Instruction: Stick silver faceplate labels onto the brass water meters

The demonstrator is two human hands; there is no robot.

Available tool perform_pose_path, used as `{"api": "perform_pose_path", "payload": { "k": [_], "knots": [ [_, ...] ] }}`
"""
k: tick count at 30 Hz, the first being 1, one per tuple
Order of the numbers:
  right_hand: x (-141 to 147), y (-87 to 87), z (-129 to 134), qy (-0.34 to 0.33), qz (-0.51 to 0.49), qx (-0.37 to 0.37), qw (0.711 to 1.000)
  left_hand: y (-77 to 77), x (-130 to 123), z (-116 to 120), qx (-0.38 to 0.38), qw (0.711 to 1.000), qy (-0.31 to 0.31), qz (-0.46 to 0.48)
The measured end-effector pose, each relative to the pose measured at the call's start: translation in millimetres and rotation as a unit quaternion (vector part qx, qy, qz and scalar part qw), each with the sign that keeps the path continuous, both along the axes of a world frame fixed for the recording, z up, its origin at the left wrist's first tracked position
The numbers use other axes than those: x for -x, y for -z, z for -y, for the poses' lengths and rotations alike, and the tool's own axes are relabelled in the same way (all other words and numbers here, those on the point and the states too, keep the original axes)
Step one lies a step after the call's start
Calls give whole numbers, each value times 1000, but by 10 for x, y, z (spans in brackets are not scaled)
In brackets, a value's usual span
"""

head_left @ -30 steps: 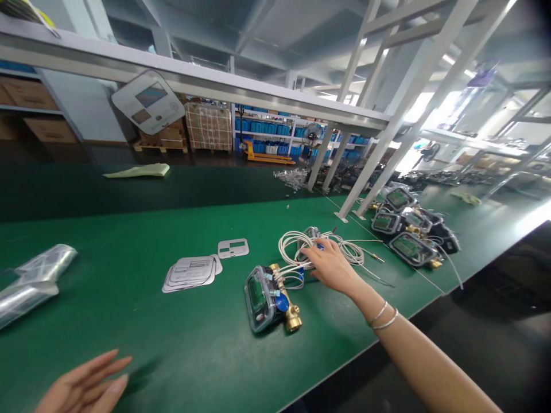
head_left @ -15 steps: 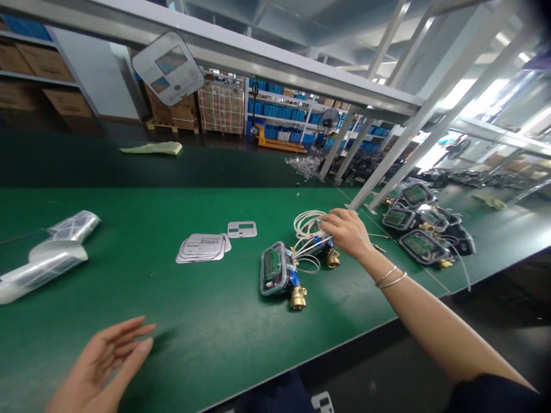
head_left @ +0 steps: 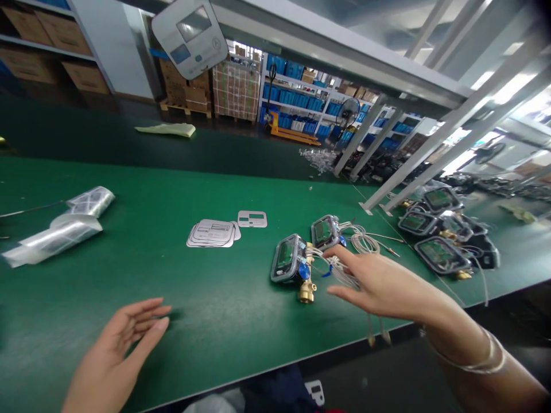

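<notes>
A black rounded box with a clear plastic lid (head_left: 286,259) encloses a green circuit board (head_left: 284,253), which shows through the cover. It sits on the green, smooth worktop (head_left: 206,310), right of centre, tilted so that its lid faces up and to the left. Along its right side runs a brass pipe fitting (head_left: 306,290), its long axis leading away from the person, with the round, open end toward the near edge. A round blue plastic cap (head_left: 304,271) sits between box and brass.

Thin, pliant white cables (head_left: 316,252) lead from this box to the right, under the right hand (head_left: 340,272). That hand is palm down, its thumb set well apart from the fingers; whether the fingers grip the cables cannot be told. Pale cable ends (head_left: 379,337) hang below it, blurred. The left hand (head_left: 135,327) is bare of any object, fingers loosely curved and thumb apart, above the worktop.

Just behind stands a second clear-lidded box (head_left: 324,230), also with green inside, beside a loose coil of white cable (head_left: 365,243). More such boxes (head_left: 443,254) crowd together at the right. Flat grey rounded plates with cut-out windows (head_left: 210,235) lie in an overlapping pile, a single grey plate (head_left: 252,219) near them. Shiny, curled transparent film (head_left: 64,236) lies at the left.
</notes>
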State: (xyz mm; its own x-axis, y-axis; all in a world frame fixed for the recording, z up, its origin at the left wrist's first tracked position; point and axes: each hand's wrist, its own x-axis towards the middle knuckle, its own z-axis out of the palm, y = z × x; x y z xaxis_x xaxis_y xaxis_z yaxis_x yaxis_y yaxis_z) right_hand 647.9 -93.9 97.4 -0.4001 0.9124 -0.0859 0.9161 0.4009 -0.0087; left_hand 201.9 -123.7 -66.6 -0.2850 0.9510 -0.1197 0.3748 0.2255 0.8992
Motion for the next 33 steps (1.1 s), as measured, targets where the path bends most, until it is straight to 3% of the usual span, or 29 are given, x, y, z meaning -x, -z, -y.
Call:
{"api": "perform_pose_path", "payload": {
  "k": [4,8,12,14,17,22,24,28,30,33],
  "knots": [
    [-111,315,-154,27,12,-75,997,-92,-21,-38,35,996,53,58],
    [-48,442,-479,-36,49,-119,991,-160,-103,-22,30,995,64,68],
    [121,505,-760,-161,20,-31,986,-127,-84,38,12,995,65,76],
    [170,559,-850,-193,-7,24,981,-105,-43,75,11,995,64,78],
    [231,660,-892,-207,-57,79,973,-96,7,119,11,995,65,73],
    [552,812,-738,-168,-162,53,971,-172,-72,148,-3,993,103,54],
    [768,859,-647,-154,-272,42,949,-230,-165,165,-34,985,166,38],
    [1226,941,-485,-93,-523,98,842,-336,-373,225,-148,954,259,-3],
    [1417,975,-409,-72,-574,142,803,-365,-443,258,-194,947,256,-14],
    [1616,999,-304,-60,-612,171,770,-382,-466,301,-236,946,221,-19]
  ]
}}
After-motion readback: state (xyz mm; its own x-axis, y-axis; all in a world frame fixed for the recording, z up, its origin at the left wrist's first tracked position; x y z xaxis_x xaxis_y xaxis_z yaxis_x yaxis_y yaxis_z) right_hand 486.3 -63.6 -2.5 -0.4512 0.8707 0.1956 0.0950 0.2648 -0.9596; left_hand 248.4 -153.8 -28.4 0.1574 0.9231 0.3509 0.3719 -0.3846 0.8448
